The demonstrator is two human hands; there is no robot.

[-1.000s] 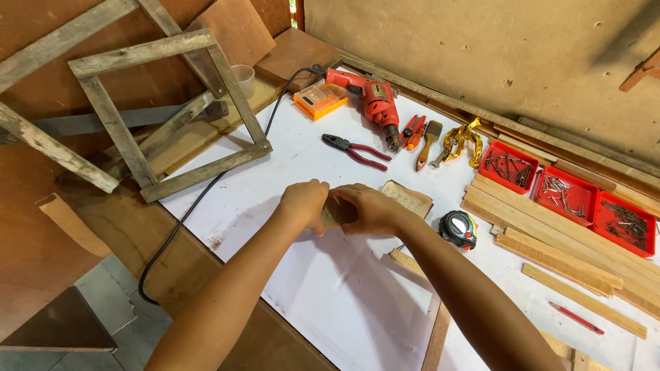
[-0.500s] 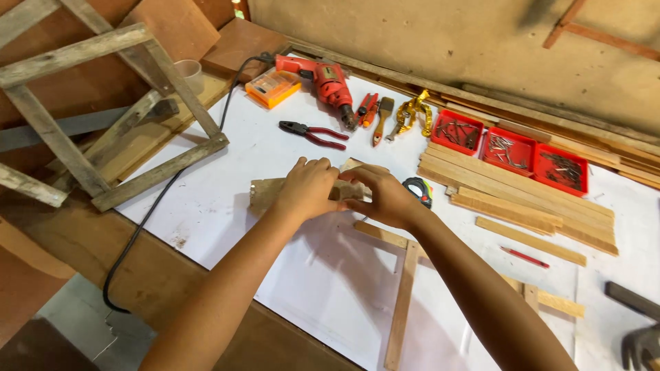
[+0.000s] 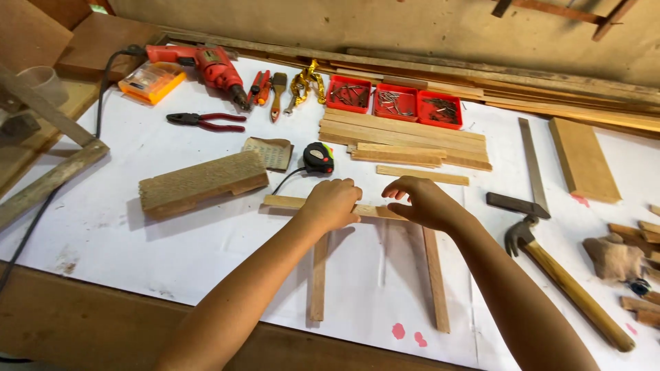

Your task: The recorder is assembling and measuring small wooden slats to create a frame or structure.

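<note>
A: What lies nearest on the worktop (image 3: pixel 172 240)?

B: Two thin wooden strips, the left upright (image 3: pixel 318 275) and the right upright (image 3: pixel 436 275), running from the near edge up to a cross strip (image 3: pixel 292 202). The cross strip lies flat over their far ends.

A: And the hands?

B: The left hand (image 3: pixel 335 204) is curled, knuckles up, pressing down on the cross strip where it meets the left upright. The right hand (image 3: pixel 425 201) is half open, fingers bent down onto the strip's other end; whether it pinches the strip I cannot tell.

A: How would that strip handle?

B: I judge it light, stiff and slim, easy to knock askew and likely to split if bent. Best taken near the ends, over the uprights, pressed flat.

A: Beyond the cross strip?

B: Left of it, a rough sanding block (image 3: pixel 203 182). Just beyond it, a tape measure (image 3: pixel 319 157), then a stack of strips (image 3: pixel 405 137). Right of it, a hammer (image 3: pixel 564 282) and a square (image 3: pixel 529 185). Farthest from it, pliers (image 3: pixel 206 121), a red drill (image 3: pixel 206 65) and three red trays (image 3: pixel 393 102) of nails.
</note>
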